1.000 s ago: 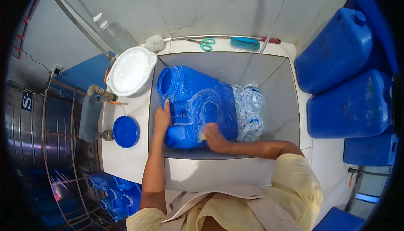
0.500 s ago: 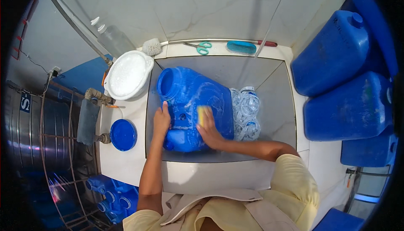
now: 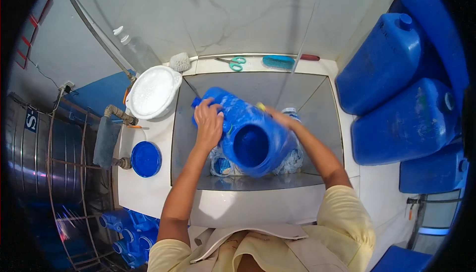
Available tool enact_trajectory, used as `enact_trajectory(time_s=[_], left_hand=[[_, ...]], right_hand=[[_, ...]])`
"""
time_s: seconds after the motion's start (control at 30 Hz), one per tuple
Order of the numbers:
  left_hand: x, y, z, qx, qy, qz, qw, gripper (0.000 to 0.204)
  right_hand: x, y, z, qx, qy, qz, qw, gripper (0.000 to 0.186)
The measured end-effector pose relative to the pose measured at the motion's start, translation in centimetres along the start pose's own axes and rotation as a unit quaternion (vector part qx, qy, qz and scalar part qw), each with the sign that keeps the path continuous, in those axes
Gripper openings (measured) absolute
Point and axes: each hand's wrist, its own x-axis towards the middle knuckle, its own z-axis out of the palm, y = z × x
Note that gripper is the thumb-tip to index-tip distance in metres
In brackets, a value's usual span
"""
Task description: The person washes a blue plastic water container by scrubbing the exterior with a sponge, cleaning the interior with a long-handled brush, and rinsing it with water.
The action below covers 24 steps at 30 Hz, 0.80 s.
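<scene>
A blue plastic water jug (image 3: 240, 114) with soapy streaks is tilted in the grey basin, its wide round opening facing toward me. My left hand (image 3: 208, 124) is closed around the jug's handle end at its left side. On the far right side of the jug, my right hand (image 3: 280, 118), blurred by motion, presses a yellow sponge (image 3: 261, 106) to the plastic; most of the sponge is hidden by the fingers. Beneath the jug, partly covered by it, lie clear plastic coiled bundles (image 3: 221, 165) on the basin floor.
Left of the basin (image 3: 317, 175) stand a white tub of suds (image 3: 152, 92) and a blue round lid (image 3: 146, 159). Along the back ledge lie a long-handled brush (image 3: 180, 62), scissors (image 3: 237, 64) and a teal scrub brush (image 3: 278, 62). Large blue containers (image 3: 404, 123) crowd the right.
The jug has turned so its opening swings from the far left toward me. My left hand has shifted up and right; my right hand with the sponge has moved to the jug's far right side.
</scene>
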Motion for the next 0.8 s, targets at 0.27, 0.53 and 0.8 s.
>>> enact_trajectory(time_s=[0.27, 0.53, 0.8], left_hand=[[0.9, 1.4, 0.5, -0.249, -0.113, -0.16, 0.948, 0.053], [2.2, 4.4, 1.1, -0.248, -0.07, -0.106, 0.96, 0.037], [1.3, 3.6, 1.6, -0.306, -0.013, -0.102, 0.947, 0.041]], right_hand=[[1.3, -9.2, 8.8, -0.3, 0.424, -0.306, 0.798, 0.039], [0.4, -13.1, 4.5, -0.414, 0.414, -0.258, 0.769, 0.021], [2.3, -9.3, -1.3, -0.173, 0.342, -0.151, 0.911, 0.024]])
